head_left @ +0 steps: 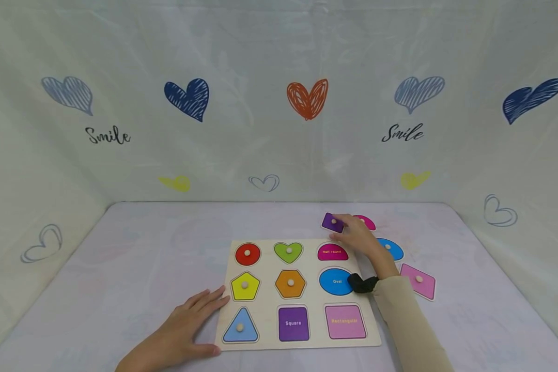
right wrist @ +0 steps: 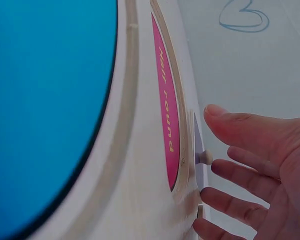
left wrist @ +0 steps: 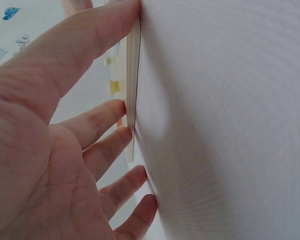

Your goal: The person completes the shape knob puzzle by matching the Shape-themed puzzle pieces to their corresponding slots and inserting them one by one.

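The wooden shape puzzle board (head_left: 267, 316) lies flat on the table. My left hand (head_left: 186, 323) rests along its left edge, fingers spread, with fingertips and thumb touching the rim. Beyond the board's top right corner, my right hand (head_left: 357, 233) reaches over the purple square piece (head_left: 327, 222). In the right wrist view, the thumb stands apart from the fingers (right wrist: 240, 175) near that piece's wooden knob (right wrist: 205, 157), without a visible pinch. Labelled recesses for half round (head_left: 332, 252), oval (head_left: 330, 282), square (head_left: 293, 324) and rectangular (head_left: 345, 322) hold no knobbed piece.
Loose at the right lie a magenta half-round piece (head_left: 366, 222), a blue oval piece (head_left: 392, 250) and a pink rectangle piece (head_left: 420, 283). Several knobbed pieces sit in the board, among them a red circle (head_left: 242, 257) and a blue triangle (head_left: 240, 336). A heart-printed curtain (head_left: 242, 144) stands behind.
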{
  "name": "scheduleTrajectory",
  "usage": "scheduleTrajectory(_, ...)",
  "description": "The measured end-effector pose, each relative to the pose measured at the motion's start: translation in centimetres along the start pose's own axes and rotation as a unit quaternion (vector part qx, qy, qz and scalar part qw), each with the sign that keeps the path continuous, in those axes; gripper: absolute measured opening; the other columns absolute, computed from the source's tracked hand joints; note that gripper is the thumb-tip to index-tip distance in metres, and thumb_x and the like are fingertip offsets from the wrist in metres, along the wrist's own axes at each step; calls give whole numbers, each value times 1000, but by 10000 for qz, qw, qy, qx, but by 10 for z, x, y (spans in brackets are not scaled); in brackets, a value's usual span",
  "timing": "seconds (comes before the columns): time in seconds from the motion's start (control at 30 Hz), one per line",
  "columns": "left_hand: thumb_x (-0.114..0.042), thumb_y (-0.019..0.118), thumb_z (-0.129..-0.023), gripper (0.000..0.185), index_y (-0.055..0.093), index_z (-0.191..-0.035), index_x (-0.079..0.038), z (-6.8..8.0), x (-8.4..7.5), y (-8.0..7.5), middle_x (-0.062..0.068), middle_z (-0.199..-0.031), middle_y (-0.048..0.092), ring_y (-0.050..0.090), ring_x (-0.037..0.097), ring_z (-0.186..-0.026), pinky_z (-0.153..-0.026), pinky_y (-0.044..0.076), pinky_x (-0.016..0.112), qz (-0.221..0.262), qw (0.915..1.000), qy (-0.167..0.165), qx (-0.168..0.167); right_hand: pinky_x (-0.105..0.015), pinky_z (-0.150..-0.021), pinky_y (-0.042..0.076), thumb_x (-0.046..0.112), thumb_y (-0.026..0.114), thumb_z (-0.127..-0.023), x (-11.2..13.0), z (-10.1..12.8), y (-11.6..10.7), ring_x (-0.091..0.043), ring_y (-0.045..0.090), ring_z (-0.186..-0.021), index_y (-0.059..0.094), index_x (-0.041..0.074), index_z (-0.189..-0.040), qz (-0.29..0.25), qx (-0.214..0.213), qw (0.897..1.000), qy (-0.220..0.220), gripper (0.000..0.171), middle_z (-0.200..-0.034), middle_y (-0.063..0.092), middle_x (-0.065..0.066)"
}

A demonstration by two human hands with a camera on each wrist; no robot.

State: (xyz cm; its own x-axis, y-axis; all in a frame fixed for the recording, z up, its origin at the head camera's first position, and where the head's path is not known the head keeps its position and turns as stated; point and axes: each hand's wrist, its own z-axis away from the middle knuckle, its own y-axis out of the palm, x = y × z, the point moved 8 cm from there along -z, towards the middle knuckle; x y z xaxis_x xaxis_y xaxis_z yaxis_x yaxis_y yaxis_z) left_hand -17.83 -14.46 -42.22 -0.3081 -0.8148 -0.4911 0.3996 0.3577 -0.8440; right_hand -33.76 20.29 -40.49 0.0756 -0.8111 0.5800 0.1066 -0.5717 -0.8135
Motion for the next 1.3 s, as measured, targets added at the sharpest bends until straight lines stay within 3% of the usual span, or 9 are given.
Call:
scheduleTrajectory(0.2,-52,75,-66,88,39,-141,-22,1,0,0,2,-151,31,26,37,-135,-99,27,68,96,9999,-24,18,-56,-96,42,22,64,-87,0,-2,1,-44,40,-126,41,3,-138,14,-2,9999,-156,59,-139,42,-24)
scheduleTrajectory(0.4,-51,76,-65,89,39,-141,-22,2,0,1,2,-152,29,25,37,-136,-99,26,69,193,9998,-56,77,-53,-93,46,11,60,-88,4,-10,-1,-42,44,-118,49,-2,-130,219,-80,9986,-470,46,-127,50,-23)
scheduleTrajectory(0.77,-53,75,-66,88,39,-141,-22,2,-1,-2,2,-151,31,26,38,-135,-100,27,67,131,9999,46,5,-48,-91,47,3,58,-88,9,-33,-7,-38,54,-100,65,-7,-104,357,-133,9967,-718,20,-104,59,-23)
scheduleTrajectory(1.3,-54,74,-67,87,38,-141,-25,2,0,-1,1,-152,30,26,37,-136,-100,28,66,102,9999,137,-25,-40,-81,51,4,59,-88,2,-39,-6,-29,55,-88,65,-6,-100,188,-59,9989,-433,16,-95,61,-20)
